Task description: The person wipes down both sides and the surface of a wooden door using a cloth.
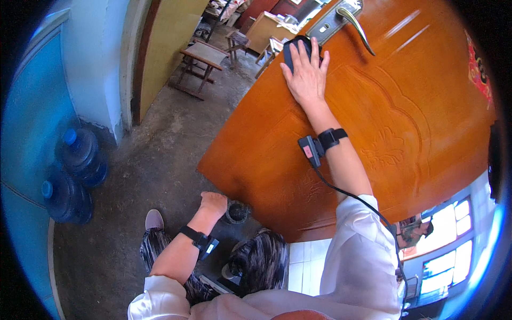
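Note:
An orange-brown wooden door (380, 104) with carved mouldings fills the right half of the head view. My right hand (307, 76) lies on it with the fingers spread. Under those fingers a dark cloth (292, 54) is pressed against the door's edge, just below the metal lock plate (326, 28). The curved door handle (356, 28) sticks out above and to the right of that hand. Low in front of me, my left hand (215, 203) is closed in a fist with nothing visible in it. A dark round pot-like object (238, 212) appears beside the fist, near the door's bottom.
Two blue water jugs (82, 156) stand on the concrete floor (132, 188) by the blue panel (36, 120) at left. A folding stool (202, 56) and a wooden desk (270, 34) are beyond the doorway. What looks like a person (414, 232) is at far right, near bright windows.

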`<state>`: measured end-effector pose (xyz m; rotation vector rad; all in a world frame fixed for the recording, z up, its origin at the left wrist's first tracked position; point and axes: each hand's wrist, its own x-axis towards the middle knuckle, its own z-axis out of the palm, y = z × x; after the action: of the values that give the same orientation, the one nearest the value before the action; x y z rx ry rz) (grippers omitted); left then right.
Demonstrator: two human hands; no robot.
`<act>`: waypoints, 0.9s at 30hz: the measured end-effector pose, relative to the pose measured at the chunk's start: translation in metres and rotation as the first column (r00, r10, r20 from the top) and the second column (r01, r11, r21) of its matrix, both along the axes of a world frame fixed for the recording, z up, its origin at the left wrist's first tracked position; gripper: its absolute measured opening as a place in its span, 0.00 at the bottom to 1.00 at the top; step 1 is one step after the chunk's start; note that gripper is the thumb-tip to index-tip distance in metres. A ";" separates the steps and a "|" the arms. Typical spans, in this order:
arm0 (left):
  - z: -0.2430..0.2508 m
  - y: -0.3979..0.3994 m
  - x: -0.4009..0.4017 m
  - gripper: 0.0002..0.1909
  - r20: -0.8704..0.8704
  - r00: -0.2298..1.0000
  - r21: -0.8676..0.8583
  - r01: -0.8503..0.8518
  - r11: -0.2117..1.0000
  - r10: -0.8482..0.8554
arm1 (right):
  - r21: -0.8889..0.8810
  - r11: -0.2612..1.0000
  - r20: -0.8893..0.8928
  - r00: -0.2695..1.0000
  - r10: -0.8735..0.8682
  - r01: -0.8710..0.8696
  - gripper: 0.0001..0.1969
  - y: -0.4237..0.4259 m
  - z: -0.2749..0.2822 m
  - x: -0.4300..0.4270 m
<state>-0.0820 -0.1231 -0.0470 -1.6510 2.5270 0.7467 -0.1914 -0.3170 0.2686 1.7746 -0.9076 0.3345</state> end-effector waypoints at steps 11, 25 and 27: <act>0.001 0.001 0.001 0.15 -0.008 0.999 -0.042 0.032 0.999 -0.032 | 0.029 0.999 0.013 1.000 0.024 -0.025 0.29 0.004 -0.001 -0.006; -0.002 -0.004 -0.001 0.16 -0.025 0.999 -0.036 0.041 0.998 -0.042 | -0.093 0.996 -0.059 0.998 0.003 -0.008 0.30 0.031 0.072 -0.070; 0.000 -0.002 -0.001 0.16 -0.034 0.999 -0.033 0.040 0.999 -0.041 | -0.147 0.988 -0.057 0.998 0.032 -0.040 0.29 0.028 0.094 -0.074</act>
<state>-0.0830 -0.1256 -0.0467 -1.6052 2.6009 0.7412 -0.2654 -0.2894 0.3629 1.6569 -0.7924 0.3661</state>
